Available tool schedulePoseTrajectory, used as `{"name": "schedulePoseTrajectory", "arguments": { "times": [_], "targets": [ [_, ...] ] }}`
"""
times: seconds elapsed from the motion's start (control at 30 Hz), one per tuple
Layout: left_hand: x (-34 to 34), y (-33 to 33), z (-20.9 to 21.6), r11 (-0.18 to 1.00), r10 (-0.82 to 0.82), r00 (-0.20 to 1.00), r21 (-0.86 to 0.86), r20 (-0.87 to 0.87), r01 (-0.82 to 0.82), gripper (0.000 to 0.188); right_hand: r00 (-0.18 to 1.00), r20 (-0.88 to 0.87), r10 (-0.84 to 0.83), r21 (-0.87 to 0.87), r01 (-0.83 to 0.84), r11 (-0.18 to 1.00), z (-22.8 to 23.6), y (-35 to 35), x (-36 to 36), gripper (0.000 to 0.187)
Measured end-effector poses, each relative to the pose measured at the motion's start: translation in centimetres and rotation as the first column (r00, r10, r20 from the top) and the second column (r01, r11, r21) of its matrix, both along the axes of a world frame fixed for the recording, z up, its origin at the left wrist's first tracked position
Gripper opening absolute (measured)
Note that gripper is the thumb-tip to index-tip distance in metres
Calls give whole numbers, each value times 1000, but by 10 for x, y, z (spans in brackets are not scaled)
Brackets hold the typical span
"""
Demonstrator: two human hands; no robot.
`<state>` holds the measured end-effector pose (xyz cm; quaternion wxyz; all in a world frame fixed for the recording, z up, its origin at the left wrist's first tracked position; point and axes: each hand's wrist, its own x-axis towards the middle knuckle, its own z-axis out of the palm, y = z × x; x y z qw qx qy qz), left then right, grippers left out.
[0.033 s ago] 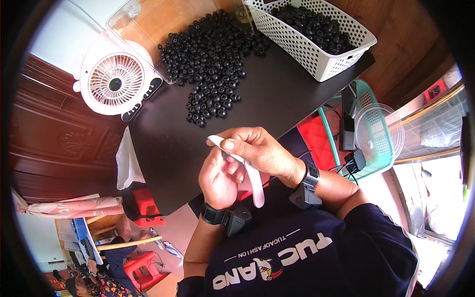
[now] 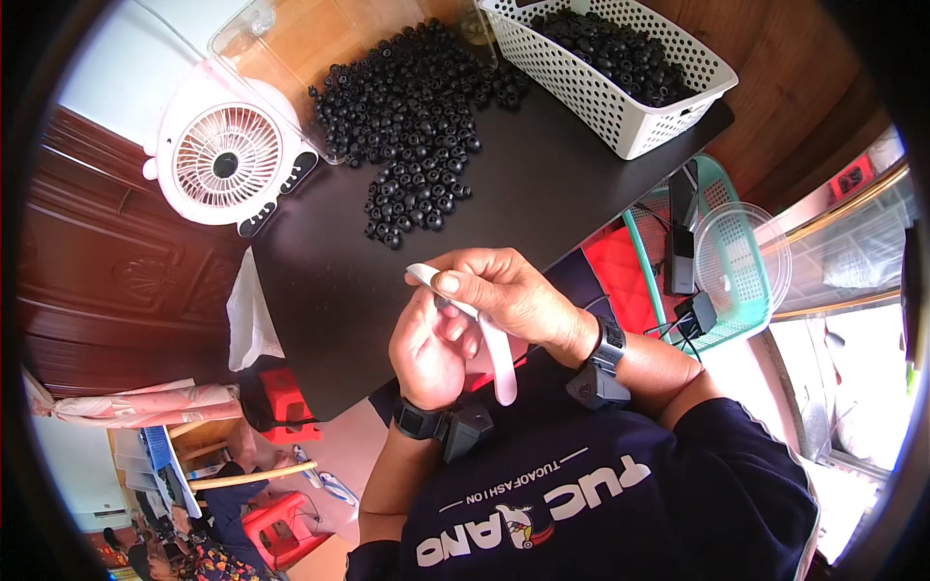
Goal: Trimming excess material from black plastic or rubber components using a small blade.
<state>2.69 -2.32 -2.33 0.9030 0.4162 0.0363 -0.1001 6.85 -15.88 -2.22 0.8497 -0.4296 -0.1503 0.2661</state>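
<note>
Just in front of the near table edge, both my hands are close together. My right hand (image 2: 499,293) is closed, its thumb pressing a pale, pinkish-white flat strip (image 2: 501,363) against the fingers. One end of the strip hangs loose toward my dark shirt. Its upper end lies at the fingertips of my left hand (image 2: 428,353). That hand is turned palm up, with its fingers curled in beneath the strip. A dark spot shows between the left fingers, too small to name; the strip and the right hand partly hide those fingertips.
Many small black bead-like pieces (image 2: 417,145) lie heaped on the dark table (image 2: 542,184). More fill a white perforated basket (image 2: 630,121) at the far right. A white fan (image 2: 225,165) stands far left. A green basket (image 2: 746,271) with black devices sits right; red stools (image 2: 286,528) stand lower left.
</note>
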Motion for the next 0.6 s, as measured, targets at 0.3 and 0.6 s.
{"name": "schedulePoseTrajectory", "arguments": {
  "times": [0.3, 0.6],
  "targets": [
    [-1, -6, 1, 998, 0, 1000, -59, 6, 0, 32, 999, 17, -39, 0, 39, 999, -4, 1, 0, 27],
    [-3, -12, 4, 992, 93, 996, 90, 0, -92, 31, 990, 88, -110, 23, 108, 994, -2, 5, -1, 25]
  ]
}}
